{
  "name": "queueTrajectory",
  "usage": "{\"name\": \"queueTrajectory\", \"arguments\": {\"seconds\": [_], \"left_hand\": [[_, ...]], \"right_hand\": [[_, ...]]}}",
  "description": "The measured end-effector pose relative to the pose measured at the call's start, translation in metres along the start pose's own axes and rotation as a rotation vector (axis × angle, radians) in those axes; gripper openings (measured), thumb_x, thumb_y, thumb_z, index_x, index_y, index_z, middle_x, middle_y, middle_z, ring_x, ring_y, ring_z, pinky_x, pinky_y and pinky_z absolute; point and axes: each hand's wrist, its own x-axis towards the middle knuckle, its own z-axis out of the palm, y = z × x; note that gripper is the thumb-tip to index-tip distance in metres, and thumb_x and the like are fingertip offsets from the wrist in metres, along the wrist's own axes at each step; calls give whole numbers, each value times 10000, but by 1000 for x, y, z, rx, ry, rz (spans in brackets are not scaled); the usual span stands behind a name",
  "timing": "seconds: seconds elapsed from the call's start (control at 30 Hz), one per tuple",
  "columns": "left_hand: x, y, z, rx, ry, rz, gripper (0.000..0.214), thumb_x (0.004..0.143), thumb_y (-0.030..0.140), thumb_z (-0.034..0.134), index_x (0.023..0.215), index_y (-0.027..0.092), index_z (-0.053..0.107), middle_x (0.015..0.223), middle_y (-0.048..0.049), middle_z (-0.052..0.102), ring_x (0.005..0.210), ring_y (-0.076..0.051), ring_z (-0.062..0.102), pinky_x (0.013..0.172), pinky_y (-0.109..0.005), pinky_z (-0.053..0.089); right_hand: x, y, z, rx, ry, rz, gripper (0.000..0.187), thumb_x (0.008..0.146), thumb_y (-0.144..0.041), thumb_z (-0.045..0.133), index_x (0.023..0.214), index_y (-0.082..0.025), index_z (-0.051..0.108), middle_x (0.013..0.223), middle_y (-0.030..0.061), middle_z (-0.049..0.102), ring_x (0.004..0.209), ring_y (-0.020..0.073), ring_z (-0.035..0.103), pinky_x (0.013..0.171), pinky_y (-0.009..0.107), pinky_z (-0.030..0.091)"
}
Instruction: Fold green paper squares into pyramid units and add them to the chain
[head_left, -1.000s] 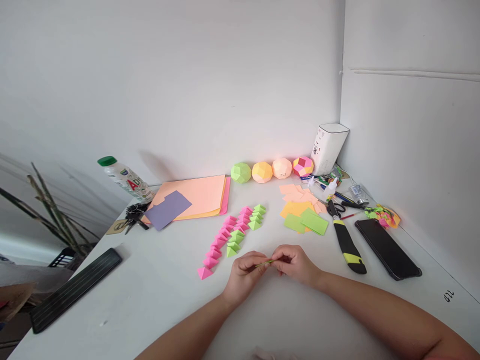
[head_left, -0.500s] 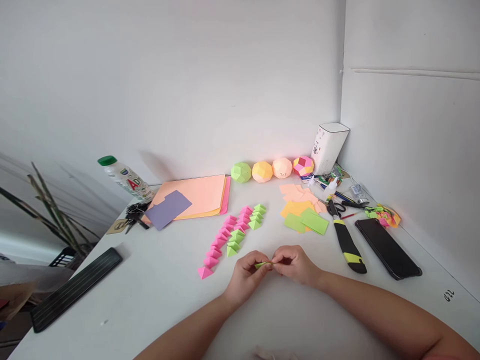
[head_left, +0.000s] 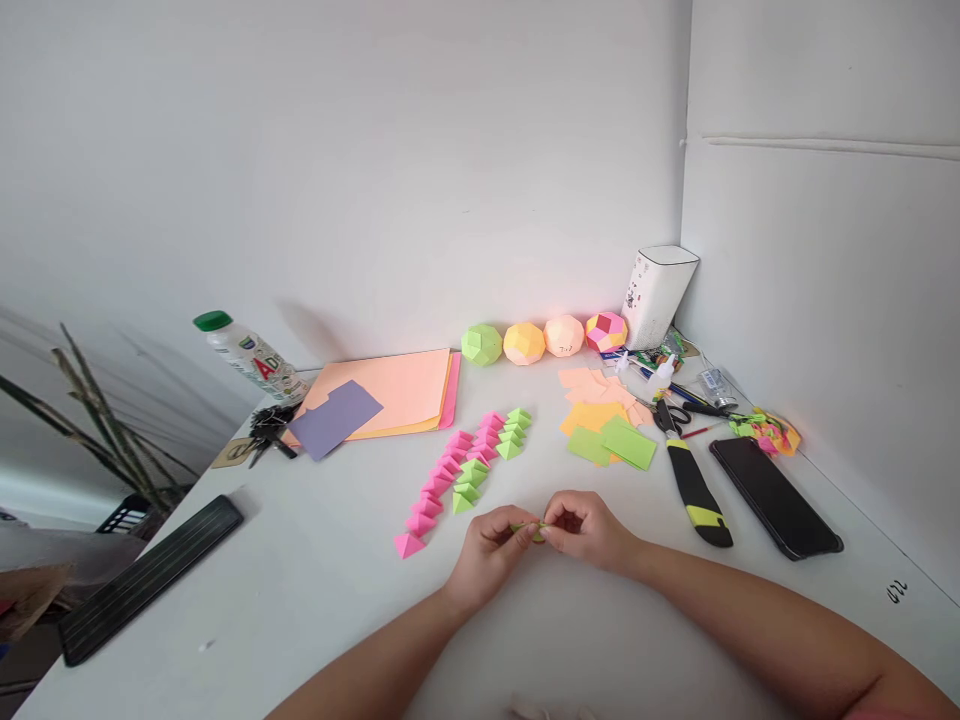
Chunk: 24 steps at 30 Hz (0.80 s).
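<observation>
Between my fingertips is a small piece of green paper (head_left: 538, 535), mostly covered by the fingers. My left hand (head_left: 493, 552) pinches it from the left, and my right hand (head_left: 586, 528) grips its other side with thumb and finger. Beyond my left hand lie rows of folded pink paper pieces (head_left: 436, 486) and folded green paper pieces (head_left: 466, 492). Flat green paper slips (head_left: 630, 444) rest past my right hand, overlapping orange paper slips (head_left: 589, 415).
Four-sided stacks aside, several paper balls (head_left: 481, 345) line the wall. A utility knife (head_left: 696, 492), scissors (head_left: 667, 416) and a phone (head_left: 776, 498) lie to the right. Leftward are large paper sheets (head_left: 397, 385), a bottle (head_left: 251, 358), keys (head_left: 271, 430) and a dark flat bar (head_left: 154, 580).
The fingertips have shifted slightly on the green paper, and more of it shows below the pinch. Both hands stay in nearly the same place.
</observation>
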Motion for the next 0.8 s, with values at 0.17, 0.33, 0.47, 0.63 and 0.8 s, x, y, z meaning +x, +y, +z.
{"name": "queueTrajectory", "arguments": {"seconds": [0.17, 0.33, 0.47, 0.63, 0.8], "left_hand": [[0, 1, 0, 3, -12, -31, 208, 806, 361, 600, 802, 183, 707, 757, -57, 701, 738, -195, 640, 697, -308, 521], [-1, 2, 1, -19, -13, -87, 222, 808, 374, 595, 785, 168, 673, 744, -56, 702, 728, -188, 647, 688, -292, 514], [-2, 1, 3, 9, 18, -115, 242, 806, 394, 594, 760, 157, 610, 722, -48, 681, 699, -174, 643, 652, -276, 505], [-3, -1, 4, -7, 44, -118, 268, 797, 415, 604, 739, 164, 530, 696, -31, 653, 670, -162, 639, 621, -268, 499], [-3, -2, 5, -57, 97, -157, 322, 760, 445, 638, 691, 179, 470, 605, 4, 618, 605, -157, 633, 578, -269, 501]], "right_hand": [[0, -3, 0, -47, -4, -56, 136, 800, -283, 601, 733, -166, 619, 654, -4, 568, 543, 108, 507, 488, 224, 418], [0, -3, -1, -47, -3, -44, 135, 784, -258, 606, 683, -169, 610, 617, -13, 559, 537, 110, 499, 494, 224, 403], [-1, -2, -1, -20, -1, 14, 133, 769, -245, 621, 670, -161, 592, 576, -23, 547, 507, 101, 477, 472, 216, 376], [-1, -1, 0, 9, -6, 47, 163, 761, -257, 637, 653, -159, 564, 552, -28, 536, 479, 94, 468, 448, 210, 359], [-1, 0, -1, -3, 17, 36, 197, 768, -281, 644, 652, -164, 536, 557, -29, 533, 471, 95, 491, 441, 209, 382]]}}
